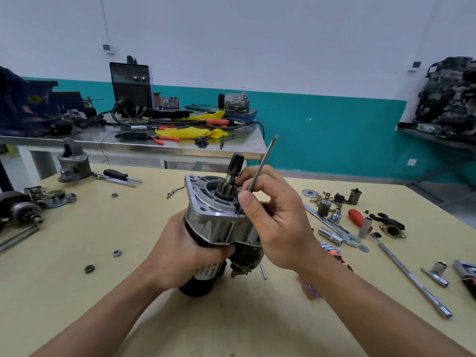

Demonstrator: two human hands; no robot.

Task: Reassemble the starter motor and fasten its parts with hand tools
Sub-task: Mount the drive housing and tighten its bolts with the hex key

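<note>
At centre frame, over the tan table [77, 292], contact with it hard to tell: starter motor [219, 225], tilted, silver nose housing and dark pinion shaft [233, 171] uppermost. Black body largely covered by left hand [185, 253], label blurred and unreadable. Gripped from below by that hand, fingers curled round the body. Pinched between thumb and fingers of right hand [280, 222], a thin metal rod [262, 163], slanting toward upper right, lower end hidden behind the thumb. Loose sockets [331, 235] at right.
</note>
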